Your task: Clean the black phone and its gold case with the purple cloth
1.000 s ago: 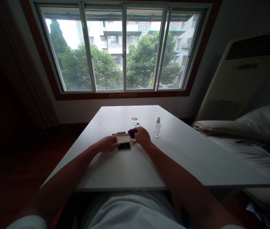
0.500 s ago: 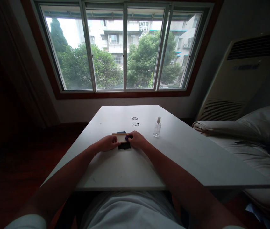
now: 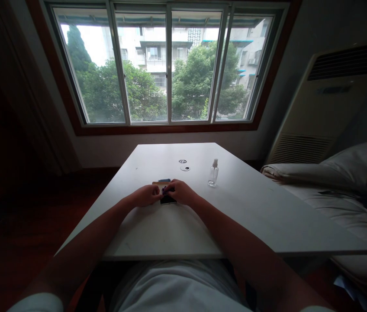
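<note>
A long pale rectangular table (image 3: 251,216) fills the middle of the frame, below a wide four-pane window (image 3: 167,65) in the upper half. On it, near centre, the left hand (image 3: 146,195) and right hand (image 3: 180,192) meet over a flat tan board (image 3: 157,183) and a dark slab-shaped phone (image 3: 167,200). A small clear plastic spray bottle (image 3: 213,173) stands right of them; two small round discs (image 3: 184,165) lie behind. Bedding (image 3: 349,182) sits at the right edge

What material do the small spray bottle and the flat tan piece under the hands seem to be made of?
The spray bottle looks like clear, glossy plastic with a white nozzle: the table shows through it. The flat tan piece looks like matte wood or card; too little shows between the left hand and right hand to tell.
</note>
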The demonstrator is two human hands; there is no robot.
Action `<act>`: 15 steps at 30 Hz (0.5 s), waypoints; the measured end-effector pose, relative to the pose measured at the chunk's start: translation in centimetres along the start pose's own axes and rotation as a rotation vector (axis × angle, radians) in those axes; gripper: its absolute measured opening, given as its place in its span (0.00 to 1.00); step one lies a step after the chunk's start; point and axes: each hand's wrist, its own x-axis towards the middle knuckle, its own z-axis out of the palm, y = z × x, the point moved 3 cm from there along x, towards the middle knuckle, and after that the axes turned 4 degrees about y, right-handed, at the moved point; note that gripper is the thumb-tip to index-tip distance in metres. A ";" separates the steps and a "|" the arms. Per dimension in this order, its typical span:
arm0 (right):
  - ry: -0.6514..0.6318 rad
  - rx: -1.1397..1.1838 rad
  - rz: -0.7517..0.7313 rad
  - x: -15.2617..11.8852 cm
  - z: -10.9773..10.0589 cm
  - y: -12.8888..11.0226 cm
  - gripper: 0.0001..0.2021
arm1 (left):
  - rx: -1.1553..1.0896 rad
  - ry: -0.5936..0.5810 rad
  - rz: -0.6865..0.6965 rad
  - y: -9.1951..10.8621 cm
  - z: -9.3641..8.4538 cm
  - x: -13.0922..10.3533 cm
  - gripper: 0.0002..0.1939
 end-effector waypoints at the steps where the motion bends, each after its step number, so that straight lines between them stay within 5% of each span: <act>1: -0.006 -0.020 0.003 0.0 -0.1 0.0 0.10 | 0.008 0.005 0.002 0.0 0.0 0.0 0.23; 10: -0.021 -0.250 0.310 0.5 -2.1 2.4 0.11 | -0.030 -0.029 -0.036 0.1 0.0 -0.2 0.22; 15: -0.005 -0.117 0.104 0.5 -0.8 1.6 0.12 | -0.047 -0.019 -0.020 0.0 0.0 -0.2 0.22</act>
